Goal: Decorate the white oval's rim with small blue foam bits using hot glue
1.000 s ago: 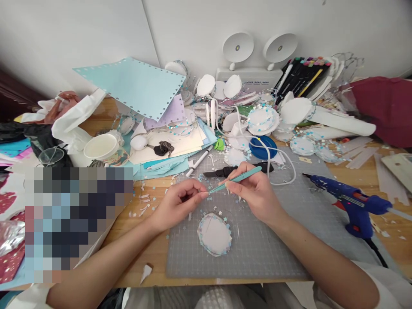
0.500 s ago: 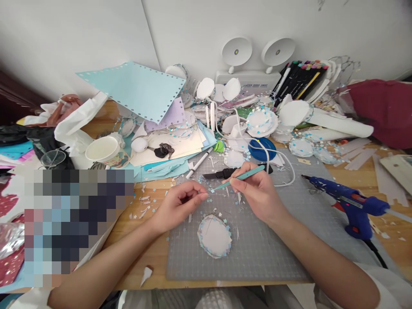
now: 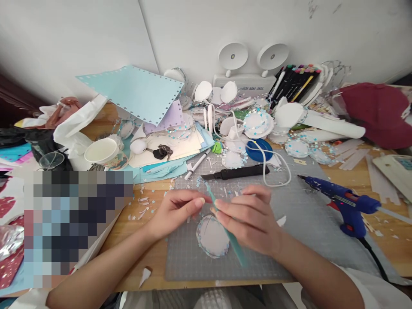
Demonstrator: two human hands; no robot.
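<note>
Evidently, the slim teal tweezers point(image 3: 236, 249) are held in the curled, closed fingers of the right hand point(image 3: 252, 219), tips pointing away from the person, just beside the left fingertips. The left hand point(image 3: 174, 212) has thumb and forefinger nearly together; whether they pinch anything cannot be told. Below, a round white disc point(image 3: 212, 237) edged with bluish bits lies on the grey gridded cutting mat point(image 3: 186, 268). Farther left, a patterned white paper cup point(image 3: 101, 151) stands, pale inside.

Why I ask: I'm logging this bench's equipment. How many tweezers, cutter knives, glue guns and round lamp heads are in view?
Teal tweezers: 1
Black cutter knife: 1
Blue glue gun: 1
Round white lamp heads: 2
Total: 5
</note>
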